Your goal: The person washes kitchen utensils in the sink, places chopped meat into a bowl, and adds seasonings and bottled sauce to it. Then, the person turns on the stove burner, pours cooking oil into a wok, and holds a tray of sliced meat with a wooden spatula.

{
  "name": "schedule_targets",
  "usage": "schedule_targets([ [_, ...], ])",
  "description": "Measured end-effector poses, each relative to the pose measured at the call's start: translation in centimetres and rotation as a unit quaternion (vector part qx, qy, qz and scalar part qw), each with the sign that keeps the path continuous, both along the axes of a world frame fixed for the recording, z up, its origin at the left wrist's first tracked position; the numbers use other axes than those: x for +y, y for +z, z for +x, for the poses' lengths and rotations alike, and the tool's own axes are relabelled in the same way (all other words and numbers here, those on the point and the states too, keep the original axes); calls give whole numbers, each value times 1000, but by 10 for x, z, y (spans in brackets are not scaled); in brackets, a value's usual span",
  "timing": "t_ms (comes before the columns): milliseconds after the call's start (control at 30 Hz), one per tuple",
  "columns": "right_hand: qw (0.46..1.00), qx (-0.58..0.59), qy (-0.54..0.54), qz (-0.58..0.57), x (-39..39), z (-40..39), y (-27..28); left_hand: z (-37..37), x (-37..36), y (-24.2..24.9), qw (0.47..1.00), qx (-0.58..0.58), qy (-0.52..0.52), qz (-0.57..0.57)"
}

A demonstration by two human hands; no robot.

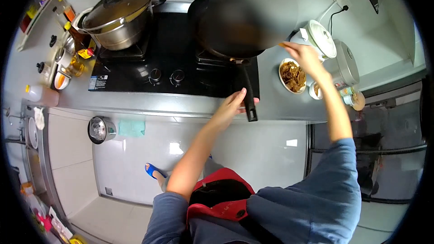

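My left hand (233,103) wraps its fingers around the black handle of a frying pan (230,47) on the right burner. The handle points toward me over the counter's front edge. To the right of the pan, my right hand (304,58) is closed on a thin thing with an orange-brown end; its far part is smeared by motion, so I cannot tell its kind. A large pale grey rounded blur covers much of the pan's inside. Just below my right hand stands a white plate of browned food pieces (293,77).
A lidded steel pot (120,20) sits on the left burner of the black stove (131,79). Bottles and seasoning jars (74,65) line the left. A white lidded cooker (321,38), a grey appliance (343,63) and a small bowl (315,91) stand right. A bin (100,130) is on the floor.
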State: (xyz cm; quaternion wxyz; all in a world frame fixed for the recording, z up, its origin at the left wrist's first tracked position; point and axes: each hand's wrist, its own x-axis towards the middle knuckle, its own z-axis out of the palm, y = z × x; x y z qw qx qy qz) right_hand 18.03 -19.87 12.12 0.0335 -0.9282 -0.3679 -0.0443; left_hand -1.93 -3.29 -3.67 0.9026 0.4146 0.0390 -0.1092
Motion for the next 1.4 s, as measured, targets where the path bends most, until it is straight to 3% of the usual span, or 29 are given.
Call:
schedule_targets([
  [100,995,-67,58,54,24,36,-57,0,-15,10,996,59,49,37],
  [300,995,-1,92,37,-13,-16,-12,-1,-8,19,994,92,39,43],
  [400,998,-32,53,-5,-31,-20,-12,-6,-7,30,993,104,32,35],
  [467,995,-44,85,14,-31,-16,-25,-12,-3,19,991,112,54,48],
  [533,999,38,26,26,-31,-14,-42,-39,9,11,979,108,96,142],
  [567,988,104,53,106,-34,-14,-42,-59,23,5,981,75,91,155],
  [600,968,198,17,153,-39,-1,-51,-87,37,12,980,73,109,153],
  [633,874,413,-52,251,-34,-24,-19,-117,52,12,974,77,134,164],
  [667,837,441,-85,311,-25,-54,10,-146,68,8,968,81,161,173],
  [733,763,488,-71,417,-38,-54,12,-205,90,-12,940,86,279,175],
  [800,568,574,-136,574,-24,-55,-15,-281,109,-40,869,202,410,192],
  [867,631,609,-142,460,-36,21,-92,-352,101,-65,787,253,531,187],
  [900,666,600,-149,417,-7,23,-109,-380,95,-83,752,277,568,187],
  [1033,735,576,-124,335,93,-46,-118,-472,60,-121,661,355,640,166],
  [1133,761,563,-93,308,126,-64,-113,-513,39,-139,634,398,634,196],
  [1200,784,546,-72,288,136,-68,-107,-516,16,-138,613,422,662,87],
  [1400,853,465,1,236,155,-56,-87,-508,17,-126,610,411,674,68],
])
